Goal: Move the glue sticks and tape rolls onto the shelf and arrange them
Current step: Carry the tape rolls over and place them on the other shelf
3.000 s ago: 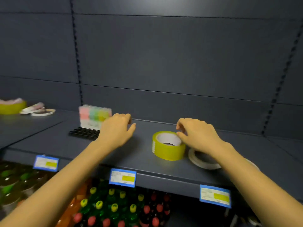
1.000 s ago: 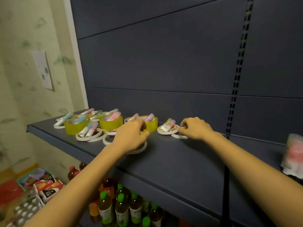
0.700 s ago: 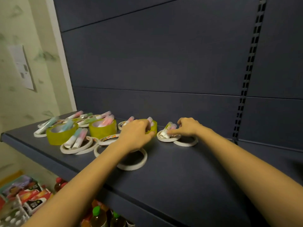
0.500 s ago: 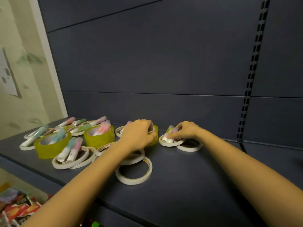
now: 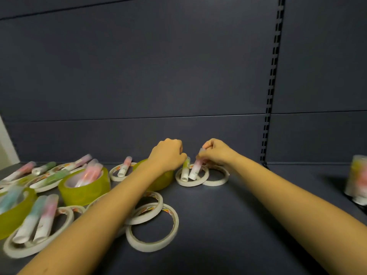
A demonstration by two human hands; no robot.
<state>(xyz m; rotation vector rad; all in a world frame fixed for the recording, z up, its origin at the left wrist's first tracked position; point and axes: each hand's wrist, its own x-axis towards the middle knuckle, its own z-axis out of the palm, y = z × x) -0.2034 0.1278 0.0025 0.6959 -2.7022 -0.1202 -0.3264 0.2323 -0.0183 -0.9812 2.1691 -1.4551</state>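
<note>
The left hand (image 5: pixel 167 153) lies knuckles-up, fingers curled over the far rim of a wide yellow-green tape roll (image 5: pixel 161 181); whether they grip anything cannot be told. The right hand (image 5: pixel 217 152) pinches the top of a pink-and-white glue stick (image 5: pixel 195 168), which leans with its foot inside a flat white tape ring (image 5: pixel 188 183) on the dark grey metal shelf (image 5: pixel 228 225). Well left of that ring, a second yellow-green roll (image 5: pixel 83 193) holds pink sticks. Left and nearer the front lies an empty white ring (image 5: pixel 151 247). Inside the flat white tape ring, just beside the pink one, leans a green-and-white glue stick (image 5: pixel 185 168). Against its right side lies another white ring (image 5: pixel 216 183). Far right stands a blurred wrapped bundle of sticks (image 5: pixel 357 179).
</note>
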